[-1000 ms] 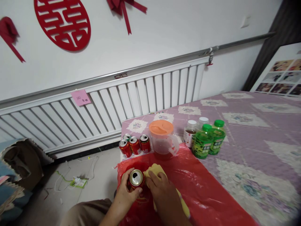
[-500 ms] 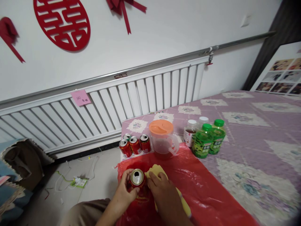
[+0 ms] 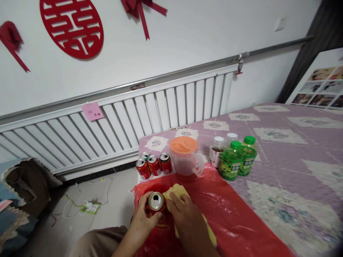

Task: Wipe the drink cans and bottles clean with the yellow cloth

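Note:
My left hand [image 3: 144,216] is wrapped round a red drink can [image 3: 155,202], whose silver top shows an opened mouth hole. On the can's right side, my right hand [image 3: 184,214] presses a yellow cloth [image 3: 179,189] against it; the fingers bend over the cloth, and part of it trails out below the palm. Both hands are above a red plastic sheet [image 3: 227,207]. Just beyond them stand several opened cans [image 3: 153,165], mostly red, beside a clear pitcher [image 3: 184,162] with an orange lid.
Two bottles of green liquid [image 3: 232,162] and two white-capped jars [image 3: 216,153] stand right of the pitcher on the purple floral cover [image 3: 278,150]. Behind runs a white radiator [image 3: 166,107]. Strings and a green packet [image 3: 91,207] lie on the floor at left.
The yellow cloth and my right hand have shifted slightly on the can's side. My left hand keeps its hold, and the can stays almost in place.

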`<state>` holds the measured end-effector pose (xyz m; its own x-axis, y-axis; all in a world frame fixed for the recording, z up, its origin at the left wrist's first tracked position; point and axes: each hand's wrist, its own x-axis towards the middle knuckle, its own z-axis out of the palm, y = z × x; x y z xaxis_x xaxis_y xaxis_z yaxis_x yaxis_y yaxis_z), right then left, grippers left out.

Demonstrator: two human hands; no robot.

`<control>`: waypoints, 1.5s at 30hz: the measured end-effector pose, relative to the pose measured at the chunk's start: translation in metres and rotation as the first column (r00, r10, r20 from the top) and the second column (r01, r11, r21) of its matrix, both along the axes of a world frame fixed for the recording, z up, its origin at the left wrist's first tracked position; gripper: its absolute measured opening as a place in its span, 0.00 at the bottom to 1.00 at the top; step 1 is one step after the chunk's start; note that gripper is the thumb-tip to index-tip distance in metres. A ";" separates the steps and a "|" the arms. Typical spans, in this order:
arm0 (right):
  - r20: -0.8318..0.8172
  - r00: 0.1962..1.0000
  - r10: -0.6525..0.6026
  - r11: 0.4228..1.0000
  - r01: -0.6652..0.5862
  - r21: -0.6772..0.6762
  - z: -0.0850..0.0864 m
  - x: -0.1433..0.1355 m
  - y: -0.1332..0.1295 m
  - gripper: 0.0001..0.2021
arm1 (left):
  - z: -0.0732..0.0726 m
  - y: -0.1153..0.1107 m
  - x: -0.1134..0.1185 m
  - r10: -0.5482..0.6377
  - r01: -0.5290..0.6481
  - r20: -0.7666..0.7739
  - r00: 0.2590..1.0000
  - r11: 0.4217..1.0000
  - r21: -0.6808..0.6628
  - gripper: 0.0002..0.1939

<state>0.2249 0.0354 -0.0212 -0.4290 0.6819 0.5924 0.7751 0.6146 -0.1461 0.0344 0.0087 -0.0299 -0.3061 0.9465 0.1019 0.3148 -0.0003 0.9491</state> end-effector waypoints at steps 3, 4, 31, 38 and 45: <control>-0.049 0.999 0.020 0.998 -0.017 0.053 0.003 0.002 -0.001 0.22 | -0.002 0.002 -0.003 -0.034 0.034 0.012 0.999 0.999 0.013 0.32; -0.055 0.998 0.025 0.998 -0.021 0.063 0.003 0.002 -0.001 0.22 | -0.003 0.002 -0.004 -0.042 0.042 0.016 0.999 0.999 0.017 0.32; 0.023 1.000 -0.004 1.000 0.005 -0.022 -0.002 -0.002 -0.002 0.22 | -0.004 -0.001 0.002 0.009 -0.010 0.036 0.999 1.000 0.030 0.32; 0.016 1.000 0.013 1.000 -0.013 -0.019 0.001 -0.001 -0.003 0.22 | -0.011 0.000 -0.007 -0.018 0.016 0.062 0.998 1.000 0.023 0.35; 0.206 0.979 0.001 0.986 0.033 -0.164 0.000 -0.006 -0.003 0.21 | -0.011 0.001 -0.015 -0.125 0.125 0.108 0.986 0.992 0.003 0.34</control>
<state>0.2188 0.0324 -0.0212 -0.5176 0.7708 0.3715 0.8086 0.5826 -0.0821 0.0189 0.0096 -0.0409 -0.1946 0.9783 0.0708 0.2082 -0.0294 0.9777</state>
